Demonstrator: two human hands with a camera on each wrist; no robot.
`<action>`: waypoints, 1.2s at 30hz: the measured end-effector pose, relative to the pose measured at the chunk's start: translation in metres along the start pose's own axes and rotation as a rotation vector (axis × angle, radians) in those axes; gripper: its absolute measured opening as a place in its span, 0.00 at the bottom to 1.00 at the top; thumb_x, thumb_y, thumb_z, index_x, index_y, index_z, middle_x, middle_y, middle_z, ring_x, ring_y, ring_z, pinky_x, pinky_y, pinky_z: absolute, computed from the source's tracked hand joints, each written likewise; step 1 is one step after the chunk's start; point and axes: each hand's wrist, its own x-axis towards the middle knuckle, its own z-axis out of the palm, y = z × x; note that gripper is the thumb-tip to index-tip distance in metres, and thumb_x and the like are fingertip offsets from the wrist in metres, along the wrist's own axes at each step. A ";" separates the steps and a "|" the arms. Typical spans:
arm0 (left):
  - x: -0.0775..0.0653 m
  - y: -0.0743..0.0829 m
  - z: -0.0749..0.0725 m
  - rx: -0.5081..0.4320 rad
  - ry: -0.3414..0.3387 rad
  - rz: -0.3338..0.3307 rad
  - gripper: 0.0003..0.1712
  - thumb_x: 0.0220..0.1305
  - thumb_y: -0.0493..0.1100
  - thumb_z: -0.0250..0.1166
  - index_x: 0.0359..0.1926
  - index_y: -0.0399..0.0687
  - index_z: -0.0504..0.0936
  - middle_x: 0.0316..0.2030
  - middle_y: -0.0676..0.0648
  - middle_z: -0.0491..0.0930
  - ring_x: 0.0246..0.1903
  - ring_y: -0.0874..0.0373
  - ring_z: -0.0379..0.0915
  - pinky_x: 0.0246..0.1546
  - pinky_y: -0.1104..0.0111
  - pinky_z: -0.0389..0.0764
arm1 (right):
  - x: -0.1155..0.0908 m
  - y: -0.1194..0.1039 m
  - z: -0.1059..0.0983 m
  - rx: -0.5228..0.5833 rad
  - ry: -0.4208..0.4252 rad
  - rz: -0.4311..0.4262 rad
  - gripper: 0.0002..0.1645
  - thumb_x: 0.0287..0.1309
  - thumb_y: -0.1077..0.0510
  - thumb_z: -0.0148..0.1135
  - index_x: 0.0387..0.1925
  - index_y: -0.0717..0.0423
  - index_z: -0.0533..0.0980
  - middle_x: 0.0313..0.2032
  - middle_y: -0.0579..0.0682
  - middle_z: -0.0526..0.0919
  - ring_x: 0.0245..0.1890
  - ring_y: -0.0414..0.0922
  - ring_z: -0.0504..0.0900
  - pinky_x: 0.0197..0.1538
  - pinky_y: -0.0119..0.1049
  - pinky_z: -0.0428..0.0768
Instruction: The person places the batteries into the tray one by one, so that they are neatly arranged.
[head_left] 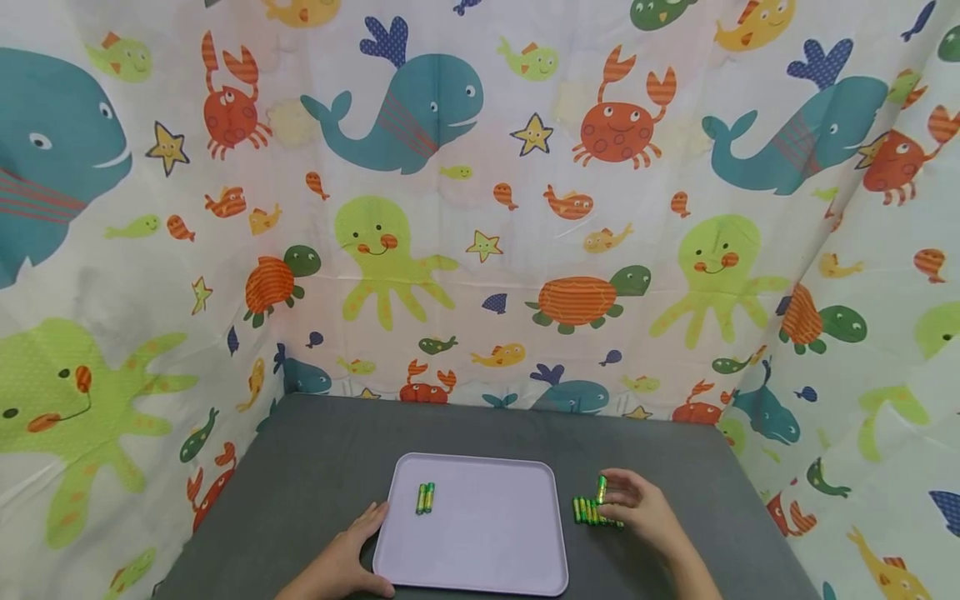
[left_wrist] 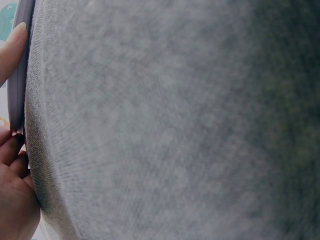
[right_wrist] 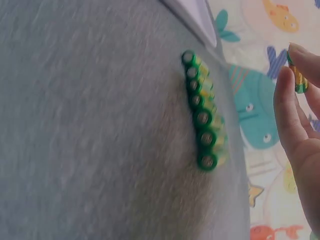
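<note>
My right hand (head_left: 636,507) pinches one green and gold battery (head_left: 602,489) between thumb and fingers. In the right wrist view that battery (right_wrist: 299,80) is held up off the table. Just below the hand, several like batteries (head_left: 587,511) lie side by side in a row; the right wrist view shows the ends of the row (right_wrist: 202,117). A pale lilac tray (head_left: 480,533) lies flat to the left, with two batteries (head_left: 425,498) side by side near its upper left corner. My left hand (head_left: 351,554) touches the tray's left edge, thumb at the near corner and fingers along the side.
The dark grey table (head_left: 330,450) extends around the tray. A white curtain (head_left: 480,208) printed with sea animals rises behind the table and along both sides.
</note>
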 end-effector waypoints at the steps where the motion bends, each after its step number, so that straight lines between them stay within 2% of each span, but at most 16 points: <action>1: 0.000 0.000 0.001 -0.003 -0.002 -0.005 0.74 0.38 0.59 0.84 0.79 0.38 0.52 0.77 0.31 0.49 0.76 0.29 0.41 0.65 0.29 0.54 | 0.000 -0.002 0.001 0.005 -0.014 -0.010 0.40 0.52 0.65 0.75 0.66 0.68 0.69 0.60 0.71 0.76 0.48 0.48 0.87 0.43 0.34 0.85; 6: -0.001 0.002 0.000 -0.006 0.007 0.001 0.74 0.38 0.58 0.84 0.79 0.38 0.52 0.77 0.30 0.49 0.76 0.29 0.41 0.65 0.29 0.54 | 0.001 -0.013 0.011 0.026 -0.062 -0.023 0.39 0.53 0.64 0.75 0.66 0.67 0.69 0.62 0.73 0.74 0.48 0.47 0.86 0.43 0.35 0.85; 11: -0.002 0.003 -0.001 -0.008 0.016 -0.016 0.74 0.36 0.56 0.85 0.79 0.40 0.52 0.77 0.28 0.48 0.76 0.29 0.42 0.65 0.29 0.53 | 0.006 -0.023 0.027 0.020 -0.074 -0.035 0.37 0.53 0.65 0.75 0.64 0.65 0.71 0.62 0.73 0.73 0.48 0.48 0.86 0.42 0.36 0.86; 19: -0.001 0.001 0.002 0.002 0.024 -0.012 0.75 0.34 0.57 0.86 0.79 0.40 0.53 0.77 0.28 0.48 0.76 0.29 0.43 0.65 0.29 0.54 | 0.019 -0.037 0.052 0.018 -0.070 -0.010 0.35 0.53 0.65 0.74 0.64 0.62 0.73 0.61 0.67 0.76 0.50 0.53 0.84 0.44 0.37 0.86; 24: -0.001 0.001 0.002 0.003 0.021 -0.022 0.75 0.34 0.57 0.86 0.79 0.40 0.53 0.77 0.28 0.49 0.76 0.28 0.43 0.66 0.29 0.54 | 0.027 -0.046 0.068 0.001 -0.085 -0.023 0.35 0.53 0.63 0.75 0.63 0.61 0.74 0.60 0.64 0.78 0.50 0.55 0.84 0.44 0.38 0.86; 30: -0.001 0.002 0.001 0.007 0.020 -0.031 0.74 0.34 0.56 0.86 0.79 0.42 0.54 0.77 0.28 0.49 0.76 0.28 0.43 0.65 0.29 0.54 | 0.037 -0.046 0.088 -0.042 -0.129 -0.065 0.35 0.53 0.63 0.75 0.62 0.63 0.74 0.58 0.63 0.80 0.50 0.57 0.85 0.44 0.36 0.85; 36: 0.000 0.001 0.001 -0.002 0.018 -0.047 0.75 0.34 0.57 0.86 0.79 0.42 0.53 0.77 0.29 0.49 0.76 0.29 0.43 0.66 0.29 0.53 | 0.045 -0.044 0.110 -0.035 -0.200 -0.110 0.34 0.53 0.64 0.75 0.62 0.64 0.74 0.54 0.62 0.81 0.49 0.58 0.85 0.43 0.35 0.85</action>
